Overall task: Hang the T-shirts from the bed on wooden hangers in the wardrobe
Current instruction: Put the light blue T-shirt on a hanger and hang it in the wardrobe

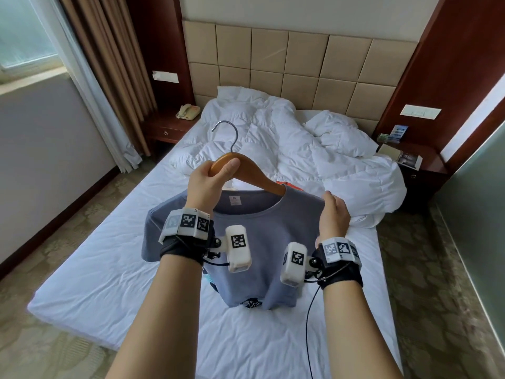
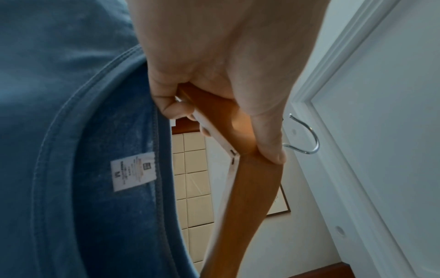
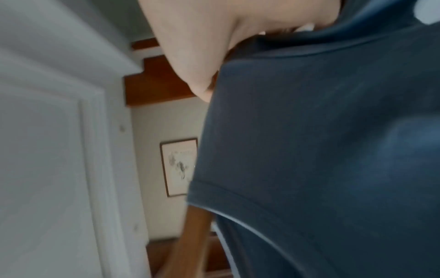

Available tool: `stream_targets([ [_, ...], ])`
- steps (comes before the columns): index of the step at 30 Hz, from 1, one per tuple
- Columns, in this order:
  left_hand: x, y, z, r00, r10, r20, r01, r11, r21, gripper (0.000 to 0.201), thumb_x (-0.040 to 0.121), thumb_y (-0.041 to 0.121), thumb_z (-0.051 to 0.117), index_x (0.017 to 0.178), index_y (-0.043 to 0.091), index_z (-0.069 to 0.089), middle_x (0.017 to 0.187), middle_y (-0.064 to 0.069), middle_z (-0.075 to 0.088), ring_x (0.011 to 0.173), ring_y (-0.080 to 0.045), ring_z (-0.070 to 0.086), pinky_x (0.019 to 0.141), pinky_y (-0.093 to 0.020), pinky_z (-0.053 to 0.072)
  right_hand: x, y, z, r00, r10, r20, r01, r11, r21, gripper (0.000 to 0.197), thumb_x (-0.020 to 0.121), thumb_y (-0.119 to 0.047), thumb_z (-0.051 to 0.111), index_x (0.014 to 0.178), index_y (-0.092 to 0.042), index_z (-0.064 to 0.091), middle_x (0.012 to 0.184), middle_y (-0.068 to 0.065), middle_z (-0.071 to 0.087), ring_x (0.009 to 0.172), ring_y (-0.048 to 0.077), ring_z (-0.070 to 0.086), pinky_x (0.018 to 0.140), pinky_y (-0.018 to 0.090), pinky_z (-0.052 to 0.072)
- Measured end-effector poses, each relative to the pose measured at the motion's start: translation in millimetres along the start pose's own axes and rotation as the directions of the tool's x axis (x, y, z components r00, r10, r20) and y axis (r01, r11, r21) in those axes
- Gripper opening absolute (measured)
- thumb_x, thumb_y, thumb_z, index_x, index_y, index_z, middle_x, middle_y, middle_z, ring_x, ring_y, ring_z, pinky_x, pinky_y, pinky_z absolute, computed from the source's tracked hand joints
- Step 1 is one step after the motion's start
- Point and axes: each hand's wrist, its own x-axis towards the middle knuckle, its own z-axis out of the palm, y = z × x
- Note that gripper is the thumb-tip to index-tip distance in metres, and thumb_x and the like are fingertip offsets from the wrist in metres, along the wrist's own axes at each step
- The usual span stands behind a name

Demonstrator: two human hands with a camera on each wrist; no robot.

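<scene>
A blue-grey T-shirt (image 1: 269, 236) hangs in the air above the bed (image 1: 109, 269). The right arm of a wooden hanger (image 1: 255, 176) is pushed into the neck; its left arm and metal hook stay outside. My left hand (image 1: 214, 175) grips the hanger's left arm near the hook, thumb on top. My right hand (image 1: 334, 210) pinches the shirt's right shoulder. In the left wrist view, fingers curl round the hanger (image 2: 250, 188) beside the collar label (image 2: 134, 172). The right wrist view is filled by the T-shirt (image 3: 309, 150), with my thumb at its edge. An orange garment (image 1: 291, 184) peeks out behind.
A crumpled white duvet (image 1: 314, 149) and pillows cover the head of the bed below a padded headboard (image 1: 287, 58). Dark wooden nightstands stand on both sides, the left one with a telephone (image 1: 187, 112). Curtains (image 1: 103, 77) hang at the left. Patterned carpet surrounds the bed.
</scene>
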Motion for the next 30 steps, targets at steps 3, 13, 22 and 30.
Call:
stream_targets([
  [3, 0.4, 3.7, -2.8, 1.000, 0.004, -0.007, -0.004, 1.000, 0.005, 0.063, 0.070, 0.061, 0.077, 0.092, 0.002, 0.066, 0.082, -0.004, 0.066, 0.076, -0.014, 0.062, 0.078, -0.040, 0.053, 2.8, 2.1, -5.3, 0.977, 0.198, 0.084, -0.212, 0.947, 0.239, 0.012, 0.093, -0.015, 0.056, 0.083, -0.013, 0.064, 0.083, 0.004, 0.058, 0.079, 0.021, 0.052, 0.070, 0.030, 0.046],
  [13, -5.1, 8.7, 0.9, 1.000, -0.011, 0.001, 0.011, 0.998, -0.060, 0.072, 0.062, 0.066, 0.078, 0.096, 0.003, 0.068, 0.101, -0.022, 0.071, 0.099, -0.036, 0.068, 0.092, -0.048, 0.052, 19.7, 9.3, -25.5, 0.973, 0.218, -0.074, -0.209, 0.971, 0.120, 0.029, 0.095, -0.010, 0.052, 0.116, 0.002, 0.067, 0.113, 0.023, 0.065, 0.071, 0.016, 0.053, 0.067, 0.024, 0.048],
  [22, -1.3, 6.7, 14.3, 0.999, -0.013, 0.049, 0.015, 0.999, -0.041, 0.064, 0.064, 0.064, 0.078, 0.086, 0.005, 0.063, 0.082, -0.005, 0.063, 0.078, -0.017, 0.061, 0.078, -0.040, 0.051, 10.6, -1.6, -11.0, 0.983, -0.172, 0.066, 0.182, 0.850, -0.495, 0.039, 0.099, -0.039, 0.043, 0.072, -0.022, 0.064, 0.092, -0.010, 0.064, 0.101, 0.012, 0.049, 0.115, 0.058, 0.001],
  [30, 14.8, 5.2, 19.3, 0.996, 0.042, 0.077, -0.039, 0.998, -0.040, 0.053, 0.078, 0.051, 0.077, 0.090, 0.001, 0.063, 0.077, -0.004, 0.059, 0.071, -0.013, 0.055, 0.070, -0.029, 0.044, 6.2, -10.4, -2.1, 0.947, -0.250, 0.200, 0.320, 0.705, -0.633, 0.042, 0.103, -0.040, 0.032, 0.078, -0.021, 0.061, 0.088, -0.006, 0.066, 0.110, 0.018, 0.054, 0.112, 0.065, -0.013],
])
